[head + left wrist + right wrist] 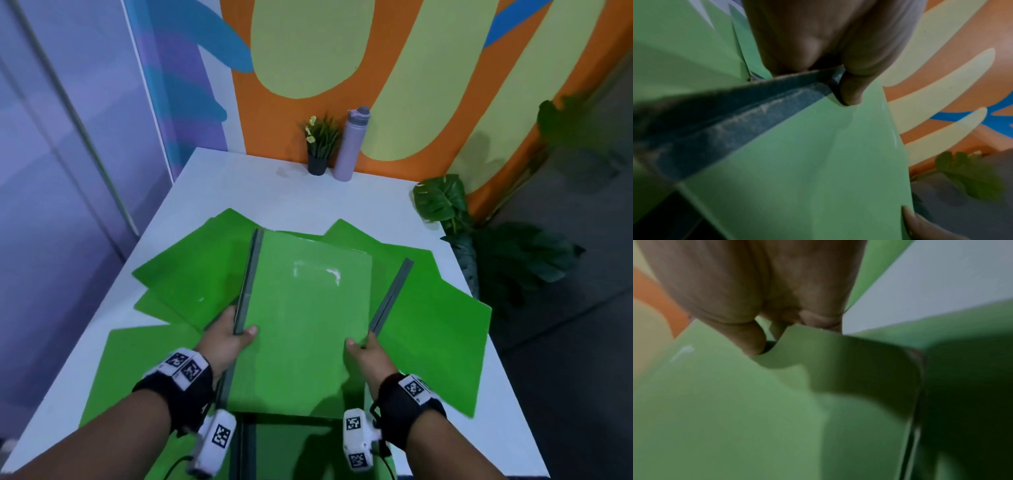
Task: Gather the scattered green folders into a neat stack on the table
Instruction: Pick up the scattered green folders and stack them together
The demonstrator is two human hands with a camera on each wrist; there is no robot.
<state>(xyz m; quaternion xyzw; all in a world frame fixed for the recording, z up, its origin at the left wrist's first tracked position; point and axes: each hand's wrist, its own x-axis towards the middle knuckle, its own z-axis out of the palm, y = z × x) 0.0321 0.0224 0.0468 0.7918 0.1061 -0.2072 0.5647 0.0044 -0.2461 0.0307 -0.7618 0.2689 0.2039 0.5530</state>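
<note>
I hold a green folder [301, 318] with a dark grey spine bar above the white table [284, 192], tilted up toward me. My left hand [228, 337] pinches its left edge at the spine, thumb on top. My right hand [368, 353] pinches its right edge, thumb on the cover. Several more green folders lie scattered under it: two fanned at the left [191, 274], one at the right [438, 329] with a grey spine [394, 294], one at the near left [137, 363]. The left wrist view shows my thumb on the folder [818, 162]; the right wrist view shows its bent edge [756, 402].
A small potted plant [320, 145] and a lilac bottle [351, 144] stand at the table's far edge by the painted wall. Large leafy plants [445, 202] stand off the table's right side. Bare tabletop lies between the folders and the bottle.
</note>
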